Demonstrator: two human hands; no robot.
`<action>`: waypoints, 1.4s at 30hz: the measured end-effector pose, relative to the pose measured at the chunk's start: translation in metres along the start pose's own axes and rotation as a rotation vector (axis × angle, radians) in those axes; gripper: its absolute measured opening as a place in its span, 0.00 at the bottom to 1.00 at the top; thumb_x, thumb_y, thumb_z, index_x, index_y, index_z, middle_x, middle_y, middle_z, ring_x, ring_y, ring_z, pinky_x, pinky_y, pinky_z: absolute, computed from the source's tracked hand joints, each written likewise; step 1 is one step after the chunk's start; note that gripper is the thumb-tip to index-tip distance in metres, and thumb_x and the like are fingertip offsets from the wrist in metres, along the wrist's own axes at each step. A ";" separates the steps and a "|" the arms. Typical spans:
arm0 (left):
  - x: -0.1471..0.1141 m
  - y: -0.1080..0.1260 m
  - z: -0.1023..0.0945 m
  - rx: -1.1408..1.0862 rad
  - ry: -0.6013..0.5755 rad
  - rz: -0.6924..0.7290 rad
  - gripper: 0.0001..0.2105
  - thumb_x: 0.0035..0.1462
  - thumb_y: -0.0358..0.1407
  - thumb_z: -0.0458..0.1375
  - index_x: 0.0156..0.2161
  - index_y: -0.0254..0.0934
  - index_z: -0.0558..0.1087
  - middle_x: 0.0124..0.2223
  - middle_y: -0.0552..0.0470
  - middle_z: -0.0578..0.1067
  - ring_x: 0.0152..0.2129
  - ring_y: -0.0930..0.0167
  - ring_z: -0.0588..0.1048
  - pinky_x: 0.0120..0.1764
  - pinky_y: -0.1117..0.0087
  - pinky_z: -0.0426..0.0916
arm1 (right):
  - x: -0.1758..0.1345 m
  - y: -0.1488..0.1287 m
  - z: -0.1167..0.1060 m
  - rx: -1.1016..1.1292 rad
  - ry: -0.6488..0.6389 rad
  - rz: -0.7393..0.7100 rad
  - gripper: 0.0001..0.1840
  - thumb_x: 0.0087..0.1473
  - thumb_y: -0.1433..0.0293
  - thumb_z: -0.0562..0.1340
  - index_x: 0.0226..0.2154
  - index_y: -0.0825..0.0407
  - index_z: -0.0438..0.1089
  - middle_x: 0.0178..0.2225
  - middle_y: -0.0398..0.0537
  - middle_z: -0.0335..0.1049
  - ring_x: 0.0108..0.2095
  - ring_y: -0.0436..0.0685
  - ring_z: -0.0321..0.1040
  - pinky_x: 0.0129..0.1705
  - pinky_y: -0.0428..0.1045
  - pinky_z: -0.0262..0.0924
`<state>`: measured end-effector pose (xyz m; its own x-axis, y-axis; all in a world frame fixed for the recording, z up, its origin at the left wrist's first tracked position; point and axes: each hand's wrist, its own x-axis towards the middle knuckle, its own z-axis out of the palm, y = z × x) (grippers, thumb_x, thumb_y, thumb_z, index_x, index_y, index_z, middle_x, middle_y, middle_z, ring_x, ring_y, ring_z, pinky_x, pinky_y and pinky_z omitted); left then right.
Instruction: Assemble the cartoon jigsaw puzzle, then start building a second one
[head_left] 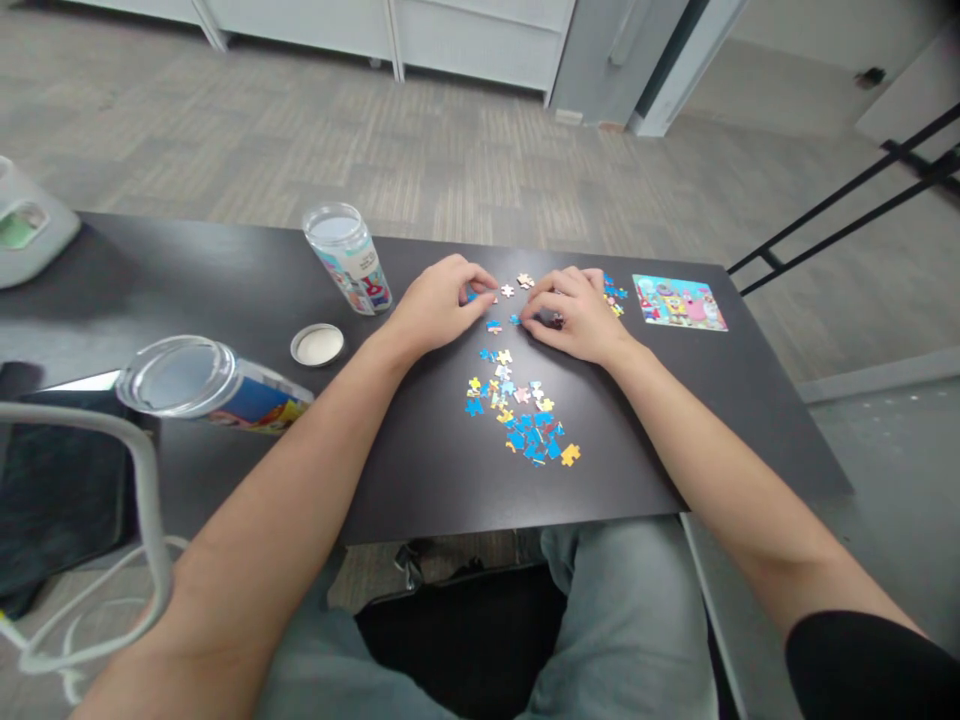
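Note:
My left hand (442, 302) is at the far part of the dark table, thumb and forefinger closed around a small jigsaw puzzle piece (472, 296) that shows blue between them. Across from it, my right hand (576, 314) has curled fingers, with thumb and forefinger drawn together at a blue puzzle piece (515, 320). Between the hands lie a pale puzzle piece (508, 291) and a small clump of pieces (525, 281). Nearer to me is a loose spread of blue, yellow and pink pieces (534, 432). More blue pieces (615, 293) are partly hidden behind my right hand.
A colourful picture card (679, 303) lies to the right on the table (750, 420). On the left are a clear printed jar (349, 260), a round lid (317, 345), another jar (255, 392) beside my forearm, a white container (30, 225) and a white cable (154, 520).

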<state>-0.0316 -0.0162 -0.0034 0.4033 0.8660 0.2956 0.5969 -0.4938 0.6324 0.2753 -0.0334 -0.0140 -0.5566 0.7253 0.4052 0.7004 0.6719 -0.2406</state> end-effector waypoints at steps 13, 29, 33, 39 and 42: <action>0.003 -0.005 0.006 0.120 0.009 -0.129 0.08 0.73 0.41 0.73 0.52 0.46 0.92 0.56 0.45 0.86 0.52 0.57 0.80 0.67 0.46 0.76 | 0.003 -0.006 -0.001 0.017 -0.086 0.097 0.13 0.84 0.55 0.72 0.53 0.35 0.96 0.58 0.51 0.89 0.62 0.75 0.80 0.74 0.75 0.60; 0.003 -0.015 -0.007 0.082 0.005 -0.124 0.09 0.69 0.35 0.71 0.52 0.42 0.90 0.48 0.48 0.87 0.40 0.64 0.79 0.54 0.56 0.78 | 0.002 -0.017 0.000 0.058 -0.157 0.011 0.19 0.85 0.59 0.68 0.66 0.36 0.93 0.58 0.54 0.88 0.60 0.75 0.79 0.70 0.72 0.62; 0.003 -0.015 -0.012 0.087 -0.030 -0.118 0.08 0.70 0.36 0.71 0.50 0.44 0.91 0.48 0.49 0.88 0.39 0.63 0.80 0.54 0.55 0.79 | 0.003 -0.020 0.001 0.002 -0.139 0.099 0.23 0.86 0.62 0.66 0.73 0.33 0.89 0.64 0.56 0.86 0.65 0.78 0.78 0.71 0.74 0.63; 0.005 -0.019 -0.016 0.099 -0.027 -0.143 0.08 0.71 0.35 0.69 0.49 0.44 0.92 0.48 0.48 0.89 0.42 0.61 0.83 0.58 0.55 0.80 | 0.004 -0.025 0.002 -0.007 -0.136 0.129 0.21 0.86 0.61 0.67 0.71 0.32 0.90 0.69 0.56 0.84 0.68 0.80 0.77 0.75 0.77 0.61; 0.005 -0.021 -0.016 0.099 -0.015 -0.149 0.07 0.72 0.37 0.69 0.49 0.45 0.91 0.46 0.49 0.89 0.43 0.60 0.83 0.58 0.54 0.80 | 0.004 -0.028 0.002 0.013 -0.168 0.093 0.20 0.87 0.59 0.67 0.69 0.32 0.92 0.72 0.54 0.84 0.70 0.79 0.75 0.76 0.77 0.59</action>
<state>-0.0533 -0.0002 -0.0041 0.3150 0.9293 0.1929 0.7157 -0.3661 0.5948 0.2526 -0.0495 -0.0073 -0.5570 0.7987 0.2278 0.7473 0.6016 -0.2820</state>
